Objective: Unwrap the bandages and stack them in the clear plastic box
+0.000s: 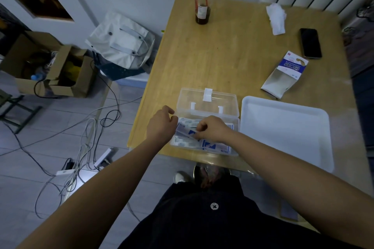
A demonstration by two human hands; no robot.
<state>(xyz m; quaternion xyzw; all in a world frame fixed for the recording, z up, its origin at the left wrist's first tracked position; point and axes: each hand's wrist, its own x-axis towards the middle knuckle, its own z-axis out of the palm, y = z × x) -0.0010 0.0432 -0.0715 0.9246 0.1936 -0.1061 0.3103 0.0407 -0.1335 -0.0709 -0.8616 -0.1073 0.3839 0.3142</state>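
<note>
Bandages fill the clear plastic box at the table's six o'clock. Your left hand and right hand both pinch one wrapper.

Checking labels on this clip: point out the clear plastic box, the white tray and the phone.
clear plastic box [228, 105]: head view, on its open lid.
white tray [283, 133]: head view, on its bare floor.
phone [310, 43]: head view, middle of its dark screen.

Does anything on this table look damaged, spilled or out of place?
Two things: the bandage carton lies torn open and flattened beside the phone, and a crumpled tissue sits near the far edge. No spill shows; the drink cup stands upright.
</note>
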